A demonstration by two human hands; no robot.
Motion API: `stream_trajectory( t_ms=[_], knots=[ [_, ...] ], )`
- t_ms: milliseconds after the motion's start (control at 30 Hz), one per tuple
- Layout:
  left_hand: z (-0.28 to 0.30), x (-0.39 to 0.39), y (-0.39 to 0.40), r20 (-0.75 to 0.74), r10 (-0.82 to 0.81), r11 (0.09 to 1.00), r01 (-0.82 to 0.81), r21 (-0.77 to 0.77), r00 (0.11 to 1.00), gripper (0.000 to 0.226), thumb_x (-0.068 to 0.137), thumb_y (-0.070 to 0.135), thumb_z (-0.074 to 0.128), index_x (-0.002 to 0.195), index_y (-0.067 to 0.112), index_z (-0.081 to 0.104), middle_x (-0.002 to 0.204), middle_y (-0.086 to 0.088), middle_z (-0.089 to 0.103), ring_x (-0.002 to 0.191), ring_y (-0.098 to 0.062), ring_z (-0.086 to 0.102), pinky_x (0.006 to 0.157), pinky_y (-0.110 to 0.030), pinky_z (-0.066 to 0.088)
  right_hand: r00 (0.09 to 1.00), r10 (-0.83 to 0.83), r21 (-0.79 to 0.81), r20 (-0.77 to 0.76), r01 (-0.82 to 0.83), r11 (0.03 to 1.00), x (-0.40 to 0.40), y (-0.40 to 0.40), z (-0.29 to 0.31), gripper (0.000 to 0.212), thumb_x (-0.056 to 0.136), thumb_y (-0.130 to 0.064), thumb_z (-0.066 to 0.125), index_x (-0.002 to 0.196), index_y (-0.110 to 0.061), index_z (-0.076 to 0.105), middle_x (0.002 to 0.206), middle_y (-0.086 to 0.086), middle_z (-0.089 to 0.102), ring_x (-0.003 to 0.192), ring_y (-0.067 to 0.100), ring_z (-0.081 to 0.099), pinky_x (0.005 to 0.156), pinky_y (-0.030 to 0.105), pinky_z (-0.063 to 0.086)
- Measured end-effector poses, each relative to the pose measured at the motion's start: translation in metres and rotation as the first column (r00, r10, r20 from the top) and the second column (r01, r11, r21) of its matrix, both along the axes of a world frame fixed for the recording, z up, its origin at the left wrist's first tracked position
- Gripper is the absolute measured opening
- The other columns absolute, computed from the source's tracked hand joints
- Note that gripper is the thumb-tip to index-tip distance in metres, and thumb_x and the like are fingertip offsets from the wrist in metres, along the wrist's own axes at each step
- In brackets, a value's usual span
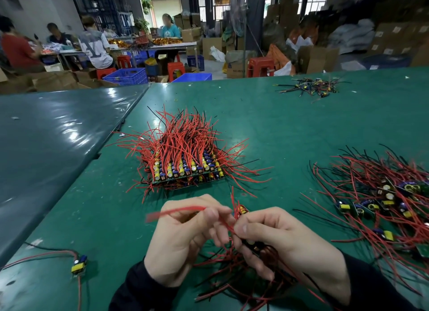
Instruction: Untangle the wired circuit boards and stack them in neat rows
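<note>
Close to the table's front edge, my left hand (185,236) pinches a red wire (183,211) that blurs out to the left. My right hand (285,245) grips a small bunch of wired circuit boards (242,211), their red and black leads hanging below my fingers. Straight ahead stands a neat stack of boards in rows (185,169), red wires sticking up and outward. At the right lies a loose tangled heap of boards (383,201) with red and black wires.
A single wired board (79,264) lies at the near left on the green table (278,125). A small pile of dark wire pieces (308,88) sits far right. A darker table (58,129) adjoins on the left. People work at benches behind.
</note>
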State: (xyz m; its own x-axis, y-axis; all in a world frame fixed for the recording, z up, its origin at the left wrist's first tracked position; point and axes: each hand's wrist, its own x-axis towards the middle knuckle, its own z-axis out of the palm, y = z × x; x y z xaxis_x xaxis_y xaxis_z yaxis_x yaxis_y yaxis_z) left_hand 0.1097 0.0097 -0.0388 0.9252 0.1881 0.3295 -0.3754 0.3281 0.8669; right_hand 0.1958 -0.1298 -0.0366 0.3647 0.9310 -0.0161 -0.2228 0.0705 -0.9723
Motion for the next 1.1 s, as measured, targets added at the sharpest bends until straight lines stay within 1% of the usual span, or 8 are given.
stream_trajectory(
  t_ms=[67,167,267,400,567,767,1000,1100],
  knots=[
    [0.003,-0.004,0.010,-0.088,0.070,0.997,-0.074,-0.037,0.994,0.038,0.060,0.043,0.084,0.069,0.007,0.075,0.065,-0.005,0.067,0.047,-0.010,0.058,0.045,-0.015,0.045,1.000,-0.019,-0.010,0.013,0.019,1.000,0.001,0.000,0.000,0.021,0.083,-0.020,0.057,0.066,-0.015,0.068,0.052,0.002,0.051,0.036,0.007,0.046,0.033,0.014,0.036],
    [-0.002,-0.001,-0.004,-0.131,0.054,0.994,-0.066,-0.092,0.990,0.044,0.052,0.047,0.087,0.061,0.006,0.072,0.059,-0.005,0.064,0.042,-0.009,0.054,0.041,-0.014,0.042,0.999,-0.016,-0.019,0.038,0.016,1.000,0.001,-0.001,0.000,0.022,0.084,-0.019,0.057,0.065,-0.016,0.068,0.053,0.003,0.051,0.036,0.006,0.047,0.033,0.013,0.036],
    [-0.001,0.000,0.003,-0.238,0.111,0.978,-0.149,-0.146,0.965,0.034,0.058,0.038,0.082,0.058,0.006,0.070,0.056,-0.008,0.062,0.038,-0.009,0.050,0.037,-0.014,0.039,0.996,-0.032,-0.019,0.078,0.034,0.999,0.000,0.001,-0.001,0.023,0.085,-0.017,0.056,0.065,-0.016,0.066,0.053,0.001,0.052,0.038,0.006,0.048,0.034,0.014,0.037],
    [-0.002,0.005,0.003,-0.274,0.217,0.959,-0.258,-0.120,0.937,0.020,0.070,0.021,0.061,0.072,0.008,0.076,0.062,-0.011,0.066,0.041,-0.008,0.053,0.038,-0.015,0.041,0.970,-0.139,-0.027,0.201,0.147,0.989,0.002,0.000,-0.001,0.017,0.082,-0.020,0.059,0.066,-0.016,0.066,0.055,0.001,0.053,0.043,0.009,0.049,0.036,0.017,0.040],
    [-0.006,0.007,0.004,-0.278,0.269,0.953,-0.296,-0.060,0.922,0.019,0.074,0.015,0.059,0.078,0.009,0.077,0.060,-0.008,0.063,0.040,-0.008,0.051,0.038,-0.015,0.040,0.968,-0.069,-0.061,0.243,0.086,0.994,-0.004,0.000,-0.002,0.025,0.090,-0.010,0.061,0.067,-0.020,0.064,0.056,-0.002,0.056,0.044,0.008,0.052,0.040,0.017,0.043],
    [-0.009,0.009,0.005,-0.314,0.231,0.962,-0.263,-0.066,0.921,0.024,0.076,0.017,0.057,0.084,0.001,0.074,0.064,-0.012,0.063,0.041,-0.012,0.053,0.039,-0.017,0.042,0.923,-0.154,-0.083,0.354,0.195,0.977,-0.002,0.001,-0.007,0.022,0.086,-0.010,0.066,0.066,-0.017,0.065,0.051,-0.002,0.055,0.041,0.010,0.052,0.040,0.018,0.039],
    [-0.012,0.012,-0.006,-0.232,0.291,0.947,-0.245,0.208,0.928,0.016,0.064,0.015,0.069,0.075,0.006,0.075,0.055,-0.010,0.060,0.042,-0.010,0.047,0.044,-0.015,0.041,0.918,-0.200,-0.099,0.342,0.247,0.964,0.001,0.002,-0.013,0.016,0.079,-0.023,0.059,0.069,-0.017,0.070,0.054,0.003,0.055,0.043,0.014,0.050,0.037,0.021,0.038],
    [-0.012,0.012,-0.008,-0.178,0.380,0.894,-0.310,0.324,0.908,0.018,0.070,0.023,0.064,0.060,0.011,0.072,0.062,-0.025,0.061,0.054,-0.018,0.052,0.049,-0.018,0.042,0.912,-0.189,-0.120,0.363,0.247,0.962,0.000,0.003,-0.015,0.018,0.079,-0.026,0.059,0.066,-0.021,0.069,0.056,0.006,0.055,0.042,0.014,0.051,0.037,0.020,0.038]
  ],
)
